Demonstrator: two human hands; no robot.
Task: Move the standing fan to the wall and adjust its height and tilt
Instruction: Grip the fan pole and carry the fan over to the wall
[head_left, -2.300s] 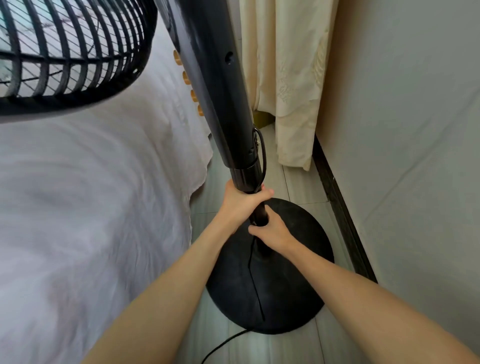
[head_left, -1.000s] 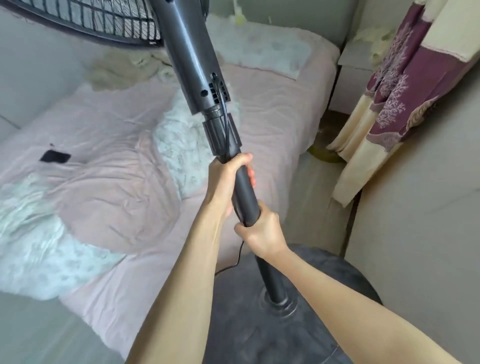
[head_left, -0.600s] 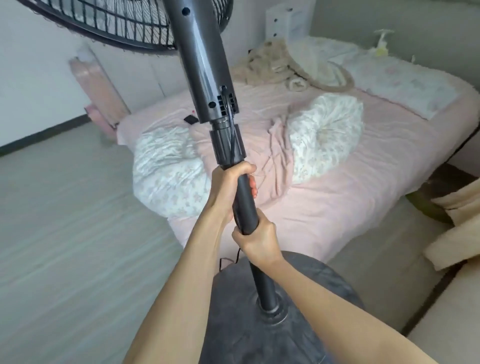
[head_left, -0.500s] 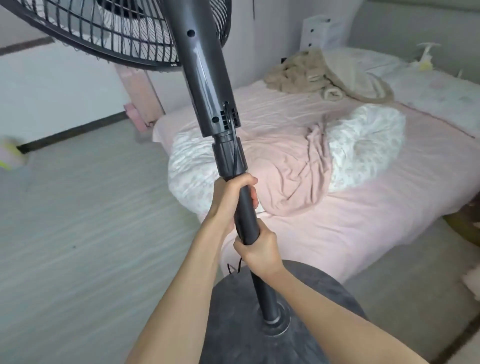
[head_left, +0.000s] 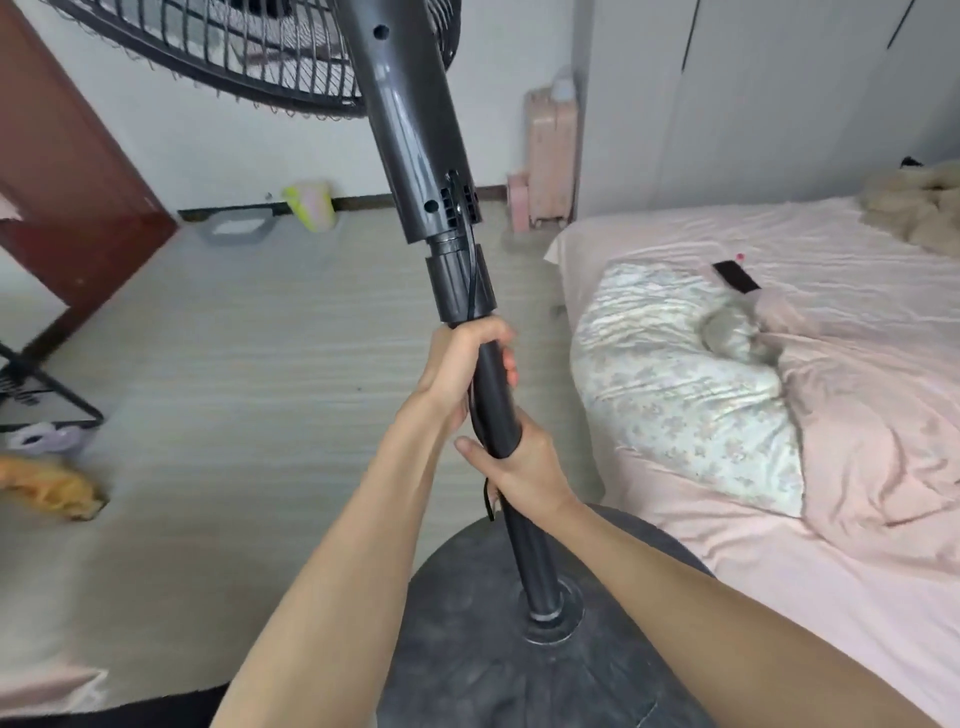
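A black standing fan fills the middle of the head view, tilted, with its pole (head_left: 496, 395) running from the round base (head_left: 467, 649) at the bottom up to the thick upper column (head_left: 410, 140). Its wire grille (head_left: 234, 57) is cut off at the top left. My left hand (head_left: 460, 374) grips the pole just under the height collar (head_left: 460, 286). My right hand (head_left: 522, 467) grips the pole right below it. The power cord (head_left: 488, 499) hangs beside the pole.
A bed (head_left: 779, 395) with pink sheets, a floral pillow and a dark phone (head_left: 735, 278) lies to the right. The white wall (head_left: 218, 145) is ahead, with a pink object (head_left: 548, 161), a grey tray and a yellow-green cup at its foot. A brown door (head_left: 67, 197) stands left.
The view has swung left from the curtain corner, past the bed, to the open floor and far wall. Both hands have kept their grip on the pole, and the fan has come along.
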